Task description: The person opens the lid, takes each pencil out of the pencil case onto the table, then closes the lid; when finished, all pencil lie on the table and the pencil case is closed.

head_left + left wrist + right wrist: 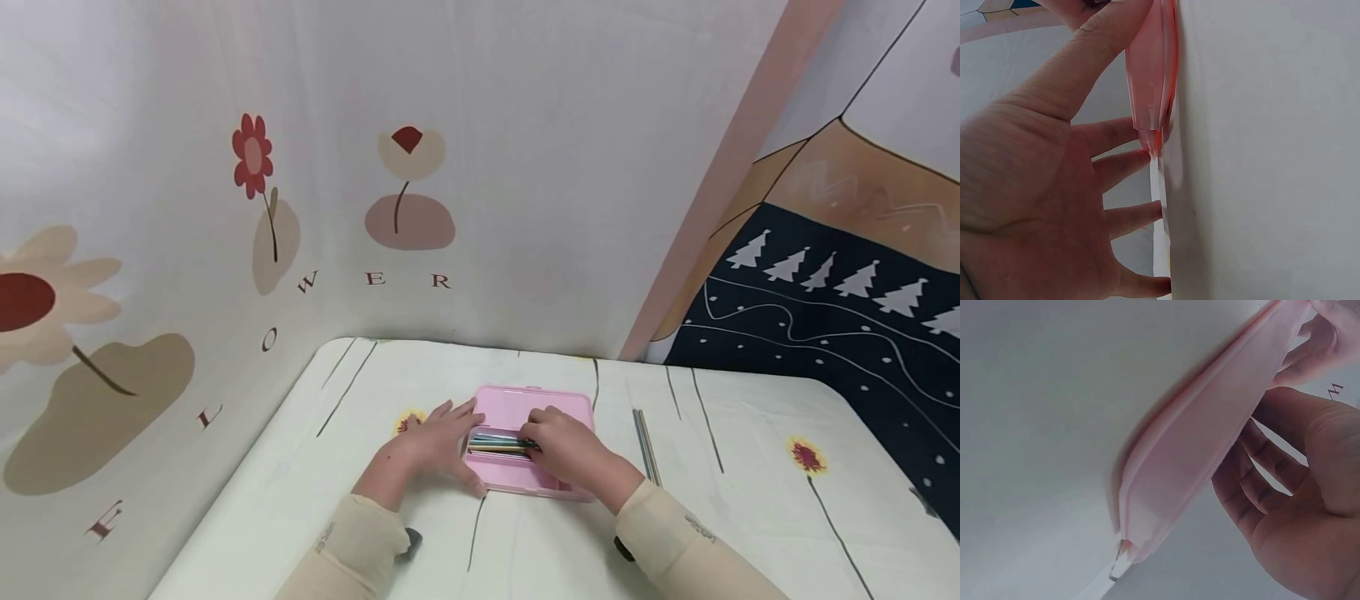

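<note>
An open pink pencil case [517, 477] lies on the table with its lid [498, 404] folded back toward the far side. Thin pencils [495, 445] in blue, gold and dark tones lie side by side in it. At the case's left end is my left hand [435, 442], fingers straight and spread, thumb near the front corner; in the left wrist view its fingertips come down by the case wall [1147, 69]. My right hand [566, 446] reaches in with curled fingers and grips the pencils near their right ends. Its fingertips are hidden inside the case.
Two or so thin pencils [647, 447] lie on the table right of the case. The cloth-covered table [735, 500] has printed flowers and meets a printed curtain [525, 208] at the back and left. A dark cloth with white trees [840, 333] hangs beyond the right edge.
</note>
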`<state>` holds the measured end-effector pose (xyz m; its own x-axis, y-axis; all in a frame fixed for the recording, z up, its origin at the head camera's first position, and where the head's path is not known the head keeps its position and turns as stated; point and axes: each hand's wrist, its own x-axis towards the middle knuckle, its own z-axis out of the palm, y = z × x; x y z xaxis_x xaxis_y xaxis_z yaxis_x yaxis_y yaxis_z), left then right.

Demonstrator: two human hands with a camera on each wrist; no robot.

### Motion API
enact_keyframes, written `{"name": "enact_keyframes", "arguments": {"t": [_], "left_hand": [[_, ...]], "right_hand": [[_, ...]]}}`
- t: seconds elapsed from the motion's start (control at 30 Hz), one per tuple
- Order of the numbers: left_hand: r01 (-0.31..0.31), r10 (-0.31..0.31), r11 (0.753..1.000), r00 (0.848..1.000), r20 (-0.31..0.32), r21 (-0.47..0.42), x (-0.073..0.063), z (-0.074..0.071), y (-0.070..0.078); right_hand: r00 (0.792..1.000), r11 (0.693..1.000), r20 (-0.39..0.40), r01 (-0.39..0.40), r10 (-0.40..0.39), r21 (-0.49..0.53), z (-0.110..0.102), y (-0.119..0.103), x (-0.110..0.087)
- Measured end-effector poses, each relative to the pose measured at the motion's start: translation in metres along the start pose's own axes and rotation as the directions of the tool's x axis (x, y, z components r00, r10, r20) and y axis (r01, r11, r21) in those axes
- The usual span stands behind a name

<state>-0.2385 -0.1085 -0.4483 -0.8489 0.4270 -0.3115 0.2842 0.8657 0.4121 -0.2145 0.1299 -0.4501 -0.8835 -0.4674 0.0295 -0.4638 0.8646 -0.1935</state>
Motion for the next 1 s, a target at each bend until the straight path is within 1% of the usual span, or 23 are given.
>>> {"name": "enact_keyframes", "arguments": {"t": [0.07, 0.13, 0.3, 0.4, 0.53, 0.6, 0.7, 0.9, 1.0], "left_hand": [[-0.001, 0.001, 1.0, 1.0, -0.001, -0.004, -0.0002, -0.0002, 0.0001], [-0.002, 0.002, 1.0, 1.0, -0.001, -0.008, -0.0005, -0.0006, 0.0003], [-0.001, 0.001, 1.0, 1.0, -0.003, -0.001, -0.0007, -0.0007, 0.0004], [0.0, 0.0, 1.0, 1.0, -0.006, 0.004, -0.0009, -0.0002, 0.0001], [0.0, 0.0, 1.0, 1.0, -0.008, 0.0, -0.0008, 0.0001, -0.0005], [-0.007, 0.007, 1.0, 1.0, -0.007, 0.002, -0.0001, 0.0, -0.0008], [-0.015, 0.015, 1.0, 1.0, -0.005, 0.007, 0.0007, 0.0003, -0.0013], [-0.011, 0.011, 1.0, 1.0, -0.01, 0.021, 0.0003, 0.0022, -0.0012], [-0.008, 0.008, 1.0, 1.0, -0.011, 0.021, 0.0002, 0.0011, -0.0009]], "right_hand": [[1.0, 1.0, 0.01, 0.003, -0.003, -0.017, -0.0003, -0.0006, 0.0009], [1.0, 0.999, 0.009, 0.023, -0.023, -0.047, -0.0008, -0.0011, 0.0011], [0.994, 0.981, -0.006, 0.105, -0.107, -0.166, -0.0015, -0.0016, -0.0013], [0.986, 0.953, -0.016, 0.156, -0.166, -0.26, -0.0015, -0.0015, -0.0036], [0.972, 0.891, -0.009, 0.21, -0.233, -0.402, -0.0005, -0.0013, -0.0046], [0.967, 0.861, 0.001, 0.226, -0.253, -0.455, 0.0002, -0.0011, -0.0044], [0.964, 0.832, 0.02, 0.239, -0.265, -0.501, 0.0004, -0.0012, -0.0047], [0.957, 0.794, 0.032, 0.257, -0.287, -0.551, 0.0012, -0.0004, -0.0062], [0.955, 0.788, 0.008, 0.25, -0.297, -0.563, -0.0009, -0.0014, -0.0081]]}}
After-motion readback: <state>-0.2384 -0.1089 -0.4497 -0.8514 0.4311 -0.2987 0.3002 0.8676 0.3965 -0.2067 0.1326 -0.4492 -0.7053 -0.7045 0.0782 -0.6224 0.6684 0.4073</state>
